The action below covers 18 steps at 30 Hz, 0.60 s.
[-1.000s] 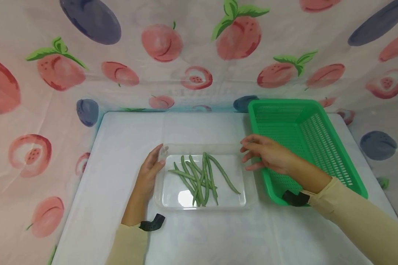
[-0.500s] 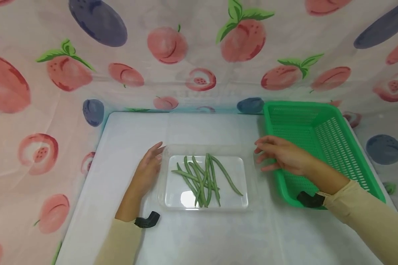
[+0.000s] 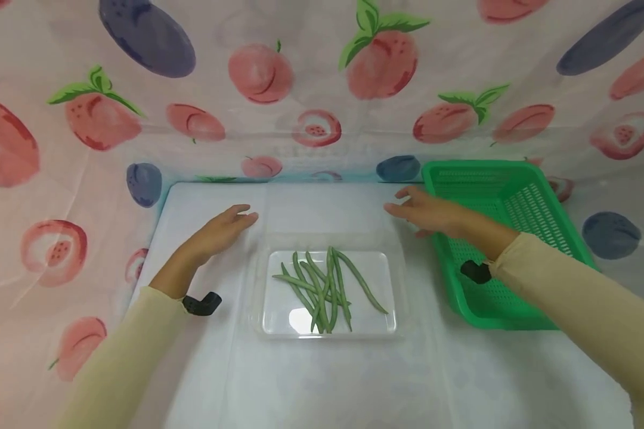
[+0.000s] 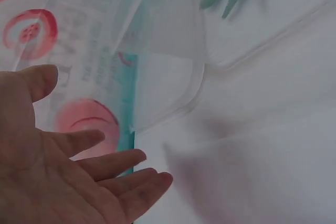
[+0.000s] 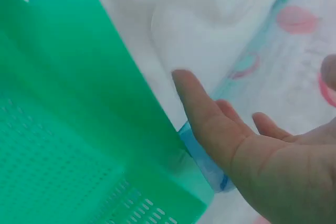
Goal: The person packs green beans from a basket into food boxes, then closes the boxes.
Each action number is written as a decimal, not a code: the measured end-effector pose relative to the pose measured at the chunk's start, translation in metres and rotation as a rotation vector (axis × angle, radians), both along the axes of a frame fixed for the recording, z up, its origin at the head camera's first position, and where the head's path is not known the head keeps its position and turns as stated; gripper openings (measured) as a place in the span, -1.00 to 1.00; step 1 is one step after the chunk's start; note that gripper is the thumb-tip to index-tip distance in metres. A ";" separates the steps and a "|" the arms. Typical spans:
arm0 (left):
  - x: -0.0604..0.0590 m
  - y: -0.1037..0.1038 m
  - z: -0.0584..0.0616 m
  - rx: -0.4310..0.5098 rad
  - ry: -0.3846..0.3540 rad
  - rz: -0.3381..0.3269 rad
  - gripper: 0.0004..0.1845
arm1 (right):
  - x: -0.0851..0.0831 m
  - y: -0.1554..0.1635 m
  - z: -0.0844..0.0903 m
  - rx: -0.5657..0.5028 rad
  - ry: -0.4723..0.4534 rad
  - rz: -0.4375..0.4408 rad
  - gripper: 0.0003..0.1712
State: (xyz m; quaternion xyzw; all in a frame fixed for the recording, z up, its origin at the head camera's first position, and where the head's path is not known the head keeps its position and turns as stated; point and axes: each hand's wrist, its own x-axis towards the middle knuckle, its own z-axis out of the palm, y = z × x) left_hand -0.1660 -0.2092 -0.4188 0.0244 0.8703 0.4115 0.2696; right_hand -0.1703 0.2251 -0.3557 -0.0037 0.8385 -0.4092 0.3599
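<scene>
Several green beans (image 3: 330, 292) lie in a loose, crossing bunch inside a clear plastic container (image 3: 330, 336) in the middle of the table. Beyond its left back corner hovers my left hand (image 3: 217, 234), fingers extended and holding nothing; the left wrist view shows its open palm (image 4: 68, 177) apart from the container wall. My right hand (image 3: 426, 211) is raised beyond the container's right back corner, by the left rim of a green basket (image 3: 451, 280). Its fingers are spread and hold nothing, as the right wrist view of the hand (image 5: 252, 150) also shows.
A white-covered table (image 3: 327, 381) carries the container and the basket. Behind it and at both sides hangs a cloth (image 3: 311, 65) printed with peaches and plums. The perforated green basket stands at the table's right side, partly covered by my right forearm.
My left hand has let go of the container's left side and moved up and left. My right hand has moved back and lifted. The beans and container stay in place.
</scene>
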 end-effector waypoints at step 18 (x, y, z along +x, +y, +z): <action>-0.068 0.049 -0.015 -0.331 -0.001 -0.356 0.10 | -0.067 -0.047 -0.048 0.419 0.044 0.179 0.46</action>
